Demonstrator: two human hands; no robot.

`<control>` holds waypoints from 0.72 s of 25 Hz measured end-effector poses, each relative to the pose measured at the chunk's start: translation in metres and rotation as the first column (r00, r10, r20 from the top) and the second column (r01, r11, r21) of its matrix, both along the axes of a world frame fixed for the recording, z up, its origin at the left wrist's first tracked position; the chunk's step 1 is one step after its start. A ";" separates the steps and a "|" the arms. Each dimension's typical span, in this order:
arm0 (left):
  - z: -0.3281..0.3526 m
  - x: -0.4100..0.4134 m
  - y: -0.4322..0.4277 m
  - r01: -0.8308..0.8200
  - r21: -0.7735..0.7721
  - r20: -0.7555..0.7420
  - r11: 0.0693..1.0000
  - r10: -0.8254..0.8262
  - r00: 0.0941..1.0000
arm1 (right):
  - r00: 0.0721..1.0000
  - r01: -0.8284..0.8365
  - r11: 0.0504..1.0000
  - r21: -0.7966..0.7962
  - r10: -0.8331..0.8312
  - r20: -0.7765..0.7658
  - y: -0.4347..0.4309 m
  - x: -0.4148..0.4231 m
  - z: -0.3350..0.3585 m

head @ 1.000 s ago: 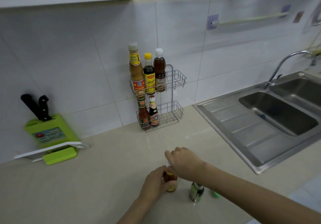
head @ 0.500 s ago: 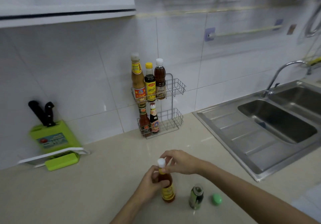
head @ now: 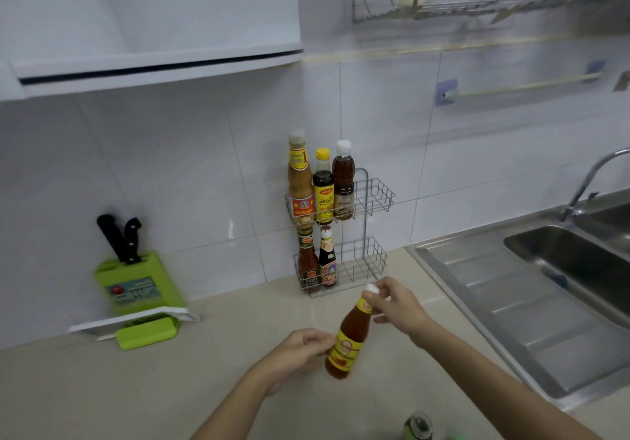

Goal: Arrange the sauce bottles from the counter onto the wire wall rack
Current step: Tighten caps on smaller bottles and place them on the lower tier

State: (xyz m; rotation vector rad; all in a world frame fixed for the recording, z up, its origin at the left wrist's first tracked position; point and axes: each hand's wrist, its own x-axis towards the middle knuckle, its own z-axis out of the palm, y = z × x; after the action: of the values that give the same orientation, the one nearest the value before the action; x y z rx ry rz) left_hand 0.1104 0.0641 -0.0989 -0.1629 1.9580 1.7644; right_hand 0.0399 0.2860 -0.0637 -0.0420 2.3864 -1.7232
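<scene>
A brown sauce bottle [head: 347,340] with a yellow label and white cap hangs tilted above the counter, in front of the rack. My right hand [head: 397,306] pinches its neck and cap. My left hand [head: 300,354] touches its lower side at the label. The two-tier wire wall rack [head: 373,197] stands against the tiled wall. Its upper tier holds three bottles [head: 322,187] on the left. The lower tier holds two small bottles [head: 317,262] on the left. The right half of both tiers is free.
A green knife block [head: 136,282] with black handles stands at the left wall, with a white board before it. A steel sink [head: 562,269] and faucet lie to the right. A small green bottle [head: 418,426] without cap stands at the bottom edge. A dish rack hangs overhead.
The bottle has been lifted off the counter and tilted, cap toward the rack. Both hands rose with it, and my view tipped upward.
</scene>
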 end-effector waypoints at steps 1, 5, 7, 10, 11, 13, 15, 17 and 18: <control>0.000 -0.005 -0.007 -0.021 -0.017 0.003 1.000 0.021 1.000 | 0.997 0.074 0.994 -0.080 -0.074 0.005 0.004 -0.010 -0.001; -0.001 -0.028 -0.028 -0.143 -0.137 -0.026 0.980 0.141 0.990 | 0.948 0.308 0.902 -0.302 -0.318 0.019 0.019 -0.049 -0.003; 0.000 -0.043 -0.033 -0.191 -0.144 -0.044 0.971 0.187 0.981 | 0.911 0.394 0.820 -0.415 -0.408 0.059 0.023 -0.070 -0.008; -0.002 -0.066 -0.040 -0.192 -0.145 -0.018 0.971 0.191 0.981 | 0.825 0.529 0.677 -0.511 -0.553 0.122 0.018 -0.101 -0.018; -0.005 -0.076 -0.042 -0.184 -0.151 -0.011 0.971 0.184 0.983 | 0.785 0.570 0.627 -0.530 -0.606 0.127 0.013 -0.109 -0.020; -0.010 -0.091 -0.044 -0.222 -0.151 -0.019 0.963 0.221 0.975 | 0.721 0.610 0.561 -0.560 -0.686 0.098 0.001 -0.118 -0.019; -0.018 -0.107 -0.045 -0.287 -0.156 -0.036 0.945 0.285 0.958 | 0.710 0.591 0.564 -0.577 -0.703 0.039 -0.008 -0.126 -0.023; -0.023 -0.118 -0.042 -0.329 -0.143 -0.036 0.933 0.327 0.944 | 0.745 0.550 0.628 -0.551 -0.667 -0.018 -0.010 -0.133 -0.029; -0.025 -0.123 -0.042 -0.342 -0.134 -0.030 0.930 0.341 0.940 | 0.769 0.524 0.669 -0.527 -0.638 -0.045 -0.011 -0.139 -0.033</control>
State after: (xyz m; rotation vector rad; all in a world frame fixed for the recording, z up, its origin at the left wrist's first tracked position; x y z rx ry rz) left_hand -0.0131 0.0223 -0.1237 -0.5784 2.1583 1.8353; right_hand -0.0991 0.2754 -0.0968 0.5565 2.1608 -2.7336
